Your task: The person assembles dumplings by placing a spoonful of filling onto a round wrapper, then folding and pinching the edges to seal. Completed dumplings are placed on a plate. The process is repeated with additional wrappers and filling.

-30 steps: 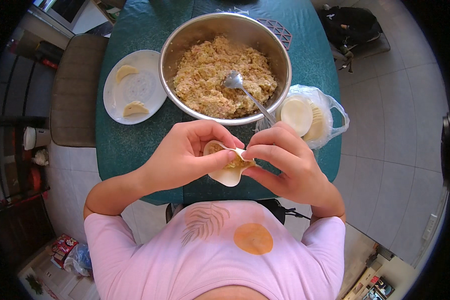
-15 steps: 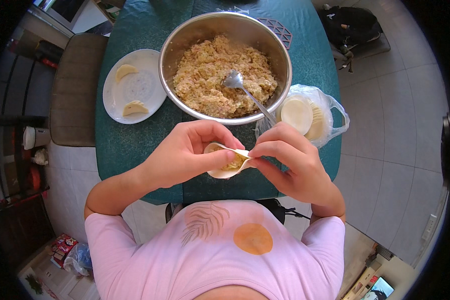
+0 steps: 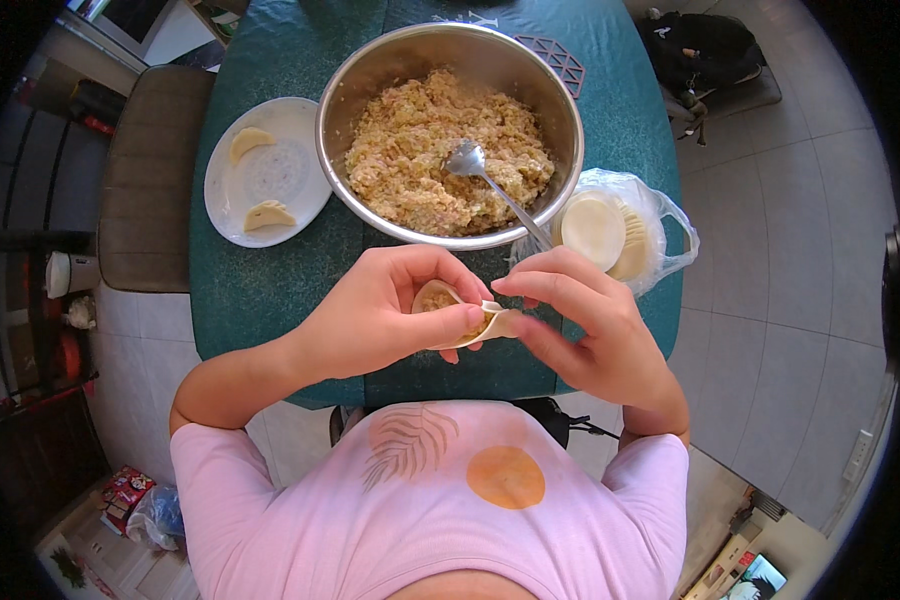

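Over the near edge of the table I hold a half-folded dumpling (image 3: 444, 298), its round white wrapper bent up around pale filling. My left hand (image 3: 395, 305) is closed on it, thumb in front and fingers behind and below. At its right end the wrapper edge is gathered in small folds. My right hand (image 3: 588, 315) is beside that end, thumb tip against the wrapper, index finger lifted apart from the thumb. Just beyond is a large steel bowl (image 3: 332, 150) of minced filling (image 3: 430, 150), with a metal spoon (image 3: 470, 160) resting in it.
A white plate (image 3: 275, 180) with two folded dumplings (image 3: 268, 214) stands left of the bowl. To the right, an open plastic bag (image 3: 675, 235) holds round wrappers (image 3: 592, 230). A geometric trivet (image 3: 555, 65) lies behind the bowl on the green tablecloth (image 3: 260, 320). A brown chair (image 3: 155, 180) stands at left.
My right index finger has lifted away from the wrapper edge it was pinching with the thumb. The dumpling has turned slightly in my left hand, and left fingertips now show beneath it.
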The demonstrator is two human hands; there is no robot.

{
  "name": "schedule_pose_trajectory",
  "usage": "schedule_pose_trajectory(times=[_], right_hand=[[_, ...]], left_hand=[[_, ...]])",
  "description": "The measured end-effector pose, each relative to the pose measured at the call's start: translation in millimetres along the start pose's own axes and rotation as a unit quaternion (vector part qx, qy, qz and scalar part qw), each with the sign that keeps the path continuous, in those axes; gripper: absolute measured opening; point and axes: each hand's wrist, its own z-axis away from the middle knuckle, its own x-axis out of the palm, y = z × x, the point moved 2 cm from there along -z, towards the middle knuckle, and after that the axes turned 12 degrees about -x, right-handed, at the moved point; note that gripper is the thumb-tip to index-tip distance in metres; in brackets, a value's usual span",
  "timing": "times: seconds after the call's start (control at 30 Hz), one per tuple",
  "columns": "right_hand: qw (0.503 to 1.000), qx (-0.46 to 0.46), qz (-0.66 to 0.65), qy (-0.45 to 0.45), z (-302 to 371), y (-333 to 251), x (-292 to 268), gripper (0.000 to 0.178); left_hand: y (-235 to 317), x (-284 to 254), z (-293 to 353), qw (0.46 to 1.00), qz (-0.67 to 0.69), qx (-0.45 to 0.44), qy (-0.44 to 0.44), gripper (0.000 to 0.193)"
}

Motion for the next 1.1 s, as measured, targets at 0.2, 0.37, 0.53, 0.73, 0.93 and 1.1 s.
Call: schedule_pose_trajectory(times=[0.2, 0.37, 0.53, 0.73, 0.93, 1.1], right_hand=[[0.999, -0.038, 0.001, -0.025, -4.5, -0.6, 0.3, 0.025], [0.998, -0.062, 0.015, -0.005, -2.2, 1.3, 2.2, 0.023], [0.997, -0.078, -0.008, 0.028, -1.8, 3.1, 4.0, 0.026], [0.996, -0.076, -0.012, 0.053, -0.9, 4.7, 8.2, 0.030], [0.995, -0.082, 0.002, 0.057, -2.7, 6.2, 9.9, 0.028], [0.994, -0.085, 0.015, 0.066, -3.5, 3.4, 6.8, 0.022]], left_hand=[[1.8, 3.8, 0.5, 1.000, 0.003, 0.007, -0.012, 0.011], [3.0, 3.6, 1.1, 1.000, -0.016, 0.027, 0.003, 0.014], [-2.7, 1.2, 2.9, 0.981, -0.119, 0.143, 0.045, 0.010], [6.2, 1.3, 7.0, 0.963, -0.200, 0.156, 0.097, 0.012], [6.6, -1.1, 5.5, 0.955, -0.232, 0.158, 0.096, 0.011], [10.8, 1.9, 9.6, 0.986, -0.102, 0.117, 0.065, 0.019]])
